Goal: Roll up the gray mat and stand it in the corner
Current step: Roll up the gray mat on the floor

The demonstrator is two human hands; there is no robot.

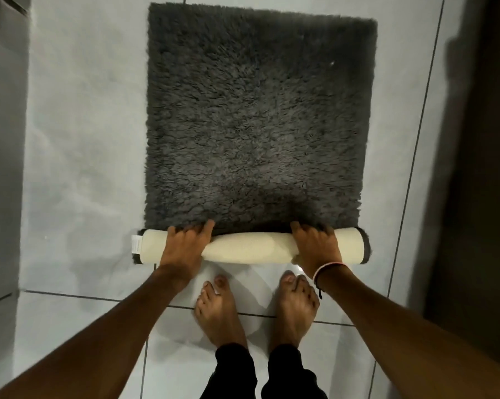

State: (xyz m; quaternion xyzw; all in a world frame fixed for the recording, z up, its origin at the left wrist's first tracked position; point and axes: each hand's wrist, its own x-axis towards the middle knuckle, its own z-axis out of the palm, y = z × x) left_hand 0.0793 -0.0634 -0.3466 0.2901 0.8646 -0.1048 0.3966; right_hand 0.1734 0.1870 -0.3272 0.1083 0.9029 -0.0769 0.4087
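Observation:
A shaggy gray mat (pixel 257 116) lies flat on the pale tiled floor, stretching away from me. Its near edge is curled into a short roll (pixel 248 249) with the cream backing facing out and a small white label at its left end. My left hand (pixel 185 244) presses on the roll's left part, fingers curled over its top into the pile. On the right part sits my right hand (pixel 315 243), gripping the same way, with a band on the wrist.
My two bare feet (pixel 254 306) stand on the tiles just behind the roll. A dark wall or door (pixel 479 168) runs along the right side. A gray cabinet or wall (pixel 3 139) borders the left. Pale floor tiles (pixel 84 139) lie left of the mat.

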